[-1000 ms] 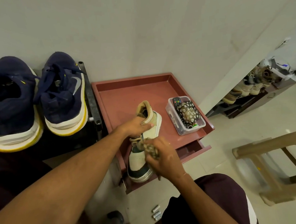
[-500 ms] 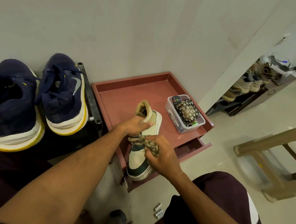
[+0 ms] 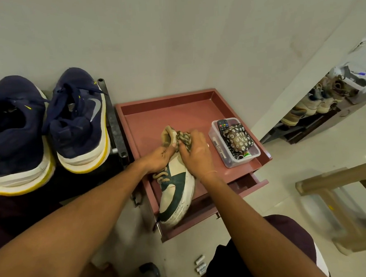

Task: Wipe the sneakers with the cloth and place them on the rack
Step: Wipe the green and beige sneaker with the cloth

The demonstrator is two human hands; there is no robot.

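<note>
1. The sneaker (image 3: 177, 194) is laid on the counter (image 3: 176, 117), heel toward the wall. The toe is right at the front edge and seems to poke out over the open drawer (image 3: 245, 186). It's not racked yet.
2. The left hand (image 3: 157, 159) is clamped on the sneaker's collar, with the thumb hooked at the rim. The right hand (image 3: 197, 156) is closed around the balled-up cloth (image 3: 184, 139), which is pressed against the upper near the heel.
3. Biggest worry imo: if the cloth gets shoved hard toward the toe while the collar grip is slackened, the sneaker could be pushed off the front edge and dropped into the drawer or onto the floor.
4. The box (image 3: 235, 163) is parked just beside the right hand. A wide wiping stroke could get it knocked, and the remote (image 3: 222, 125) inside rattled or tipped out.
5. The laces (image 3: 162, 177) are left loose under the left hand. They could easily be snagged by the cloth and dragged, so the wipe gets jerky.
6. The white sole edge looks pretty scuffed. If only the upper is rubbed, that grime is likely missed.
7. The rack (image 3: 115, 129) on the left is already taken up by a navy pair (image 3: 78, 127). Whether any room is left can't be told from here, so a rushed placement could get one of those bumped.
</note>
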